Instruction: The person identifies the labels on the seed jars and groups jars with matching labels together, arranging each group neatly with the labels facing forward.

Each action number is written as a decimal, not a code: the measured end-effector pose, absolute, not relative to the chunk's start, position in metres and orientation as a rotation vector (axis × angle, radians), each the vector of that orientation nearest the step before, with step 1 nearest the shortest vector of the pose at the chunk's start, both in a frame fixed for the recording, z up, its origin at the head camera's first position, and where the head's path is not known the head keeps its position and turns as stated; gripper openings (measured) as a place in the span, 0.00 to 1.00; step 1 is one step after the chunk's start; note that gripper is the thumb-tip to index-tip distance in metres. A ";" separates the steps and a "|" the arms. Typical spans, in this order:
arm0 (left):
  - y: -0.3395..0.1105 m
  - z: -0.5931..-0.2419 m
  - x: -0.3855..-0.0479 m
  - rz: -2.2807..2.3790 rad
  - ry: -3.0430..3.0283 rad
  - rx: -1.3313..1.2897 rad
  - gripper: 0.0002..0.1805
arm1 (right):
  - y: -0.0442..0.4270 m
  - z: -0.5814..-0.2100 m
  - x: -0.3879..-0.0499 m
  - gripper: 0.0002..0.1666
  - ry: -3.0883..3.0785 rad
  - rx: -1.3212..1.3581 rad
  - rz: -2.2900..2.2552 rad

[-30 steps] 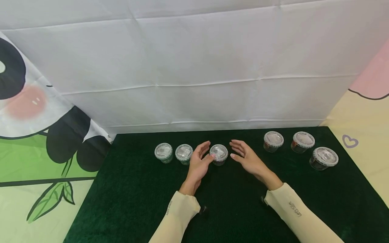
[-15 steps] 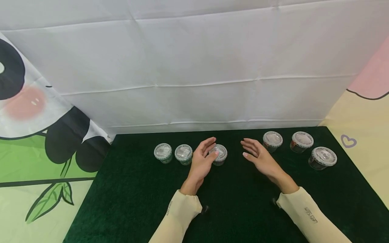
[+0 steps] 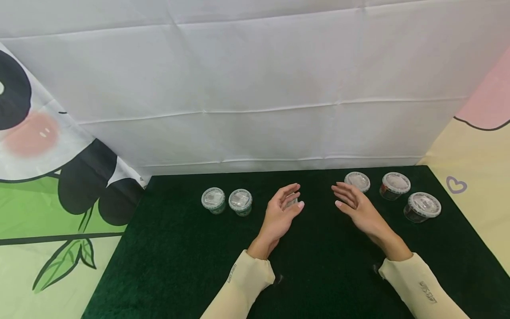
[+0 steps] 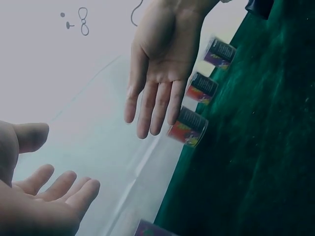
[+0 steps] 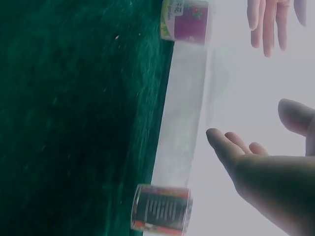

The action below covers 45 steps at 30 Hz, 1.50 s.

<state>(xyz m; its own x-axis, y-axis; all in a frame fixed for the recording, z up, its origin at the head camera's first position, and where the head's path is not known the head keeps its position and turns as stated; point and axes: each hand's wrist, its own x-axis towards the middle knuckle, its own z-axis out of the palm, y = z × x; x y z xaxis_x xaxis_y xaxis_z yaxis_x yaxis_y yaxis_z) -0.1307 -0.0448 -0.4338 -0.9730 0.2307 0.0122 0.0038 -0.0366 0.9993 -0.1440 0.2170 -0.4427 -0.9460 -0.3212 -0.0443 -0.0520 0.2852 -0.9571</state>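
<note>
My left hand [image 3: 277,218] is over the middle lidded tub [image 3: 292,202], hiding most of it in the head view; its fingers are relaxed and hold nothing. To the right, my right hand [image 3: 364,214] hovers with loosely bent, empty fingers, partly covering a tub [image 3: 357,181]. The left wrist view shows my left hand [image 4: 44,196] low at the left and my right hand [image 4: 165,69] with its palm facing the camera. In the right wrist view, a purple-labelled tub [image 5: 189,20] and a dark-labelled tub [image 5: 161,209] stand apart from my right hand [image 5: 270,172].
Two lidded tubs [image 3: 213,199] [image 3: 241,201] stand left of my left hand. At the far right are two more, one behind [image 3: 395,185] and one nearer [image 3: 423,207]. They stand on a dark green cloth [image 3: 179,266], with a white cloth wall [image 3: 255,88] behind.
Both hands have moved to the right. My left hand now covers most of the middle tub, and my right hand has come in front of the leftmost tub of the right group.
</note>
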 end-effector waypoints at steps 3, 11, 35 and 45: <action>-0.040 -0.437 -0.129 2.129 2.060 0.272 0.28 | 0.225 -0.443 -0.141 0.38 2.333 -0.337 -1.712; -0.024 -0.439 -0.126 2.129 2.017 0.250 0.28 | 0.244 -0.445 -0.135 0.39 2.312 -0.315 -1.765; 0.006 -0.454 -0.130 2.051 2.013 0.212 0.28 | 0.281 -0.456 -0.127 0.39 2.373 -0.209 -1.808; 0.017 -0.463 -0.135 2.026 2.030 0.158 0.29 | 0.288 -0.457 -0.129 0.42 2.420 -0.158 -1.770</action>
<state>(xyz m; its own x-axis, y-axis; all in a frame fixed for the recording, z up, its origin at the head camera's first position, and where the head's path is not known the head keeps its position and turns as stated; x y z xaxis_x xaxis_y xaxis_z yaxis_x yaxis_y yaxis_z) -0.1349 0.0171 -0.4628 -0.9580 0.2642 -0.1117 -0.1113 0.0166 0.9936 -0.1292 0.2884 -0.4567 -0.9847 -0.1666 -0.0504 -0.0025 0.3028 -0.9531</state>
